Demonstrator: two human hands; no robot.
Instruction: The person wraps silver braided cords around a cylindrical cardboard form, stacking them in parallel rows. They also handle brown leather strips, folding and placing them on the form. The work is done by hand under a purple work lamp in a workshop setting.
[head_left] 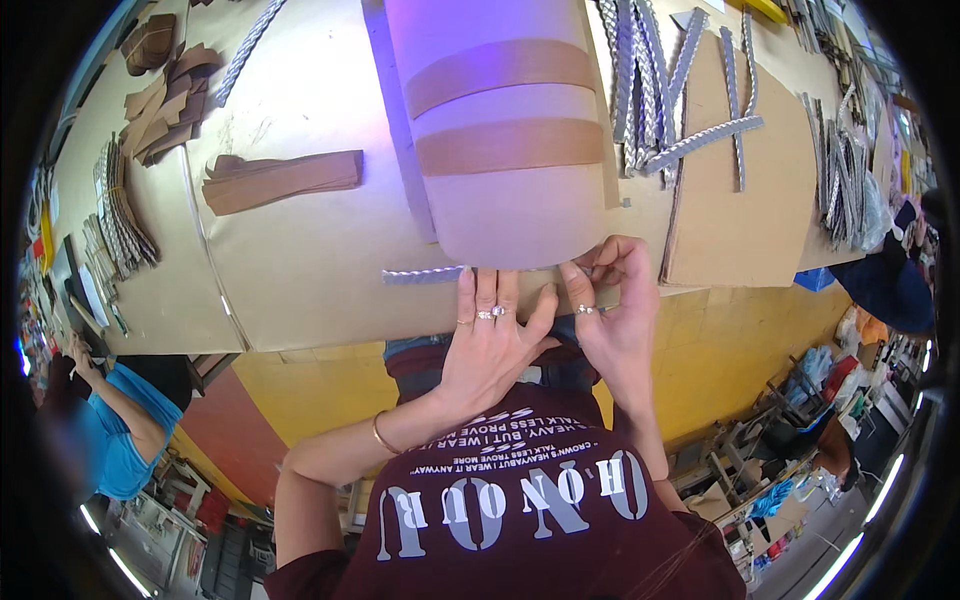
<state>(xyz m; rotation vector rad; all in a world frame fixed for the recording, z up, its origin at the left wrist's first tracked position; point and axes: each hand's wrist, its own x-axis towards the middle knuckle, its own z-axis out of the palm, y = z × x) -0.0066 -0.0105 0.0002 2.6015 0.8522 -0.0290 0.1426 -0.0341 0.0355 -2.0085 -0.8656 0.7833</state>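
Observation:
A grey braided strip [415, 275] lies along the table's near side, just below a pale rounded block [520, 215]. The fingers of my left hand [495, 335] are stretched out and lie flat across the strip, their tips at the block's near edge. Beside it, my right hand [618, 315] is closed, thumb and fingers bent together at the strip's right end; exactly what lies between the fingertips is partly hidden. Two brown bands [510, 147] cross the block. The strip's middle is covered by my fingers.
Flat brown strips [285, 180] lie to the left, with more brown pieces [170, 105] behind. Several grey braids [640, 90] and a cardboard sheet [740, 220] are at the right. Another person in a blue top [140, 430] is at the far left.

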